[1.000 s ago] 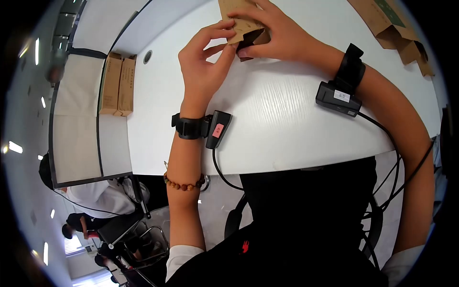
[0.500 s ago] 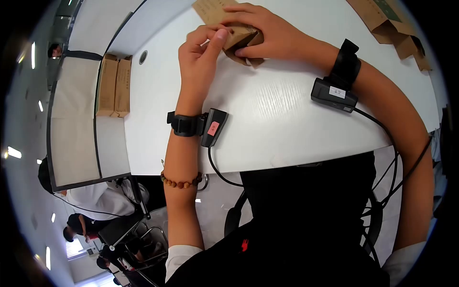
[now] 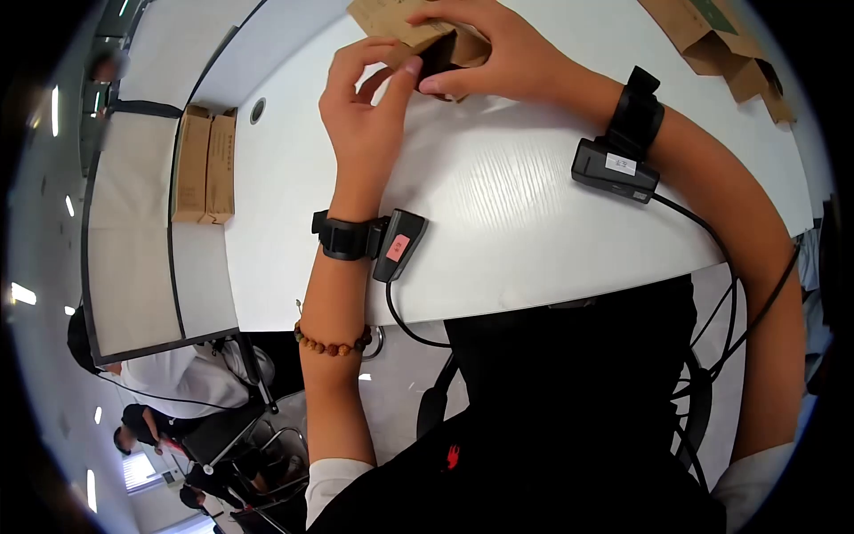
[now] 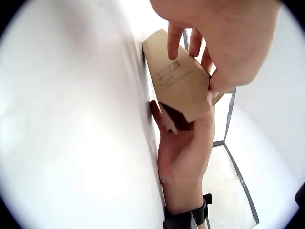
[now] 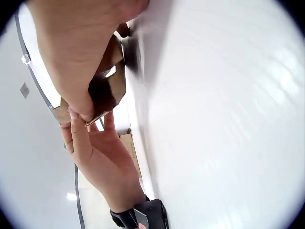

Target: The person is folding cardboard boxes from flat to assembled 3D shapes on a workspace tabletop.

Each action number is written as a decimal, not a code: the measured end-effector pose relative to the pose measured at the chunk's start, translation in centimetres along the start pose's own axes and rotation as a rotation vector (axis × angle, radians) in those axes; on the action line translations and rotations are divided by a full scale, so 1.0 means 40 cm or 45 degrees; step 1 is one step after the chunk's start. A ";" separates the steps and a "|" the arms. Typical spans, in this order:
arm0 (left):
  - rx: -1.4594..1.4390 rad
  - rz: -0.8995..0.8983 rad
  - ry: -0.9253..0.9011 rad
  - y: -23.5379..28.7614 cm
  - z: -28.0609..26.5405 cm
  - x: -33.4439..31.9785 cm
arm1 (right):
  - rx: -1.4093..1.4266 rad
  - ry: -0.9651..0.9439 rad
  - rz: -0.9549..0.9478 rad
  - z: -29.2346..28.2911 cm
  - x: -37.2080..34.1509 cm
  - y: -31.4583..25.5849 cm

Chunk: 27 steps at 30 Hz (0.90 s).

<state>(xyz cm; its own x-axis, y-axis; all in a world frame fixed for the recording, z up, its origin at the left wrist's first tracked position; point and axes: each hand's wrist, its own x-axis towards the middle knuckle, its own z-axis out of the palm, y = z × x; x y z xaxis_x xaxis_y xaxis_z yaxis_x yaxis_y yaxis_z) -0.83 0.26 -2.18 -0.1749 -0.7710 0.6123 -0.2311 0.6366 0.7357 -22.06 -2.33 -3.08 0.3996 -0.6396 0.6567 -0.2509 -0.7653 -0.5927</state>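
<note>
A small brown cardboard box with printed lettering is held between both hands over the far part of the white table. Its end facing me stands open, showing a dark inside. My left hand pinches a flap at the box's open end between thumb and fingers. From the other side, my right hand grips the box, thumb at the opening and fingers over the top. The left wrist view shows the printed cardboard panel tilted close beside the tabletop.
Two tall cardboard boxes stand against the partition at the left. Another brown carton with flaps unfolded lies at the back right of the white table. Cables run from both wrist cameras. Other people sit at the far left.
The box has shifted left and its open end has turned toward me. My left hand moved from the box's edge to a flap nearer me, and the right hand keeps its grip.
</note>
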 end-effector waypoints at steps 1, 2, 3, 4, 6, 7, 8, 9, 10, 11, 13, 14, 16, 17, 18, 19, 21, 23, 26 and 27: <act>0.011 -0.019 0.025 0.002 -0.005 0.000 | 0.033 -0.025 -0.019 -0.005 -0.002 -0.007; 0.023 -0.039 0.049 0.005 -0.011 0.001 | 0.067 -0.049 -0.039 -0.006 -0.003 -0.010; 0.036 -0.059 0.069 0.007 -0.017 0.003 | 0.198 -0.058 0.002 -0.003 -0.004 -0.008; 0.054 -0.039 0.093 0.007 -0.022 0.004 | 0.327 -0.065 0.043 0.001 -0.005 -0.005; 0.086 0.002 0.146 0.003 -0.028 0.008 | 0.414 -0.059 0.043 0.001 -0.006 -0.002; 0.089 0.013 0.129 0.002 -0.029 0.011 | 0.374 -0.048 0.000 0.001 -0.006 -0.003; 0.091 0.021 0.111 0.003 -0.030 0.010 | 0.338 -0.038 -0.040 0.002 -0.007 -0.004; 0.095 0.025 0.091 0.004 -0.031 0.008 | 0.401 -0.028 0.016 0.006 -0.005 -0.005; 0.102 0.023 0.053 0.000 -0.033 0.007 | 0.464 -0.016 0.075 0.010 -0.001 -0.005; 0.107 0.022 0.011 -0.005 -0.034 0.007 | 0.524 -0.001 0.135 0.011 -0.001 -0.005; 0.156 0.030 -0.085 -0.008 -0.035 0.011 | 0.236 0.042 -0.024 0.014 -0.001 0.024; 0.204 0.036 -0.136 -0.005 -0.037 0.011 | 0.091 0.061 -0.109 0.014 0.001 0.036; 0.289 0.077 -0.242 0.000 -0.036 0.008 | 0.028 0.104 -0.110 0.009 -0.001 0.021; 0.324 0.112 -0.301 0.003 -0.032 0.008 | 0.000 0.128 -0.106 0.009 -0.004 0.016; 0.356 0.149 -0.363 0.005 -0.028 0.008 | 0.009 0.134 -0.090 0.011 -0.005 0.017; 0.297 0.159 -0.369 0.002 -0.025 0.008 | 0.014 0.141 -0.075 0.013 -0.006 0.020; 0.112 0.092 -0.290 -0.008 -0.021 0.007 | 0.009 0.145 -0.054 0.012 -0.007 0.025; 0.076 0.073 -0.279 -0.013 -0.023 0.010 | -0.002 0.137 -0.038 0.015 -0.004 0.029; 0.207 0.095 -0.352 -0.013 -0.030 0.005 | 0.096 0.076 0.016 0.013 -0.001 0.020; 0.228 0.101 -0.357 -0.017 -0.030 0.005 | 0.072 0.061 -0.002 0.015 -0.004 0.017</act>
<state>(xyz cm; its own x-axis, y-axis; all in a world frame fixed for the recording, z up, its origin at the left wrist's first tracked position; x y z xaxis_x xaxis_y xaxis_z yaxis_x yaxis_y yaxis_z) 0.45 -0.31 -2.19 -0.4495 -0.7085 0.5441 -0.3664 0.7017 0.6111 -21.75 -2.70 -3.85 0.3570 -0.6423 0.6783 -0.1995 -0.7618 -0.6163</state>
